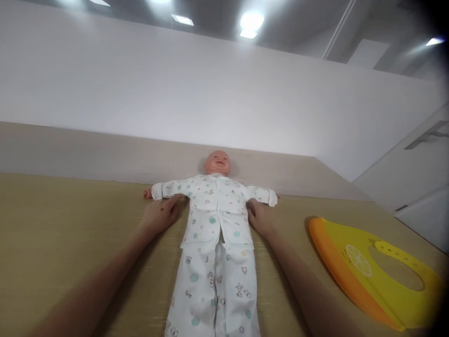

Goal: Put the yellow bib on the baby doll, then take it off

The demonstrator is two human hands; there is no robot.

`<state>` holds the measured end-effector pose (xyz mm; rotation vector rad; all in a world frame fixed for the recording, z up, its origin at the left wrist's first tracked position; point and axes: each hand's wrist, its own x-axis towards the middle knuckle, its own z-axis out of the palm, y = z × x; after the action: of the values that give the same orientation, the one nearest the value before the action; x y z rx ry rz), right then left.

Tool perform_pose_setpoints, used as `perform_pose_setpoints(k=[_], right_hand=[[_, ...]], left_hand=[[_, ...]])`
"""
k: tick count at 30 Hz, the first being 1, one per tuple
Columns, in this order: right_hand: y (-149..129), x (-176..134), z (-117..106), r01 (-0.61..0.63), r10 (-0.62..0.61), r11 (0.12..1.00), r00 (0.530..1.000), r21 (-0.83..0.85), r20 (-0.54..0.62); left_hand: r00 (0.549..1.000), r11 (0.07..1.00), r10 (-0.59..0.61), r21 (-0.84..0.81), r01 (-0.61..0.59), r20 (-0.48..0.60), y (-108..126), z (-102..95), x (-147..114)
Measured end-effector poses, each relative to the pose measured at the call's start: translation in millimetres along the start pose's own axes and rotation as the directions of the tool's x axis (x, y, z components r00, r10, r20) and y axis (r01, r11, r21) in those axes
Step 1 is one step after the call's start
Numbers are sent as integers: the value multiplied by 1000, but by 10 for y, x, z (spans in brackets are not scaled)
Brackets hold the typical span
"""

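Observation:
A baby doll (218,164) lies on its back with its arms stretched out sideways. It wears a white printed pajama top (203,213) and matching pajama pants (199,276). My left hand (162,215) is closed at the top's side, just under the sleeve, near the armpit. On the opposite side, my right hand (260,217) is closed against the top below the other sleeve. The fingertips of both hands are partly hidden by the cloth. Down the front of the top runs an opening that parts at the hem.
A yellow silicone bib (336,238) with an orange pocket and a citrus-slice print lies on the right of the wooden-coloured table (70,243). Behind the doll's head stands a pale raised panel (87,152), with a white wall (140,84) beyond.

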<state>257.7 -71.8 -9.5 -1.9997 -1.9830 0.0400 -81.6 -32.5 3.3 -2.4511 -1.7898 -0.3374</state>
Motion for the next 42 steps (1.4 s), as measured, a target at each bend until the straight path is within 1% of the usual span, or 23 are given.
perform_pose_setpoints(k=[5,8,12,20,24,28,34,42], right_hand=[[-2,7,5,-44,44,998,999,41,0],[5,9,-5,-82,82,995,997,61,4],[8,7,-19,-136,136,989,991,63,4],[23,4,0,-177,178,983,984,38,-29],[28,0,0,-173,174,983,984,59,-24],[32,4,-6,-165,167,983,986,79,-21],[35,12,-1,-164,165,983,986,88,-12],[44,15,20,-163,165,983,986,83,-14]], left_hand=[[1000,1000,-4,13,4,-15,-4,13,10],[1000,1000,-13,23,13,-5,3,8,10],[1000,1000,-21,15,20,5,18,-19,2],[1000,1000,-6,8,6,2,-2,2,11],[1000,1000,0,11,0,-12,-10,8,7],[1000,1000,0,22,0,-1,-15,8,3],[1000,1000,-2,14,2,-24,-33,34,14],[1000,1000,-14,-17,13,-6,-28,11,15]])
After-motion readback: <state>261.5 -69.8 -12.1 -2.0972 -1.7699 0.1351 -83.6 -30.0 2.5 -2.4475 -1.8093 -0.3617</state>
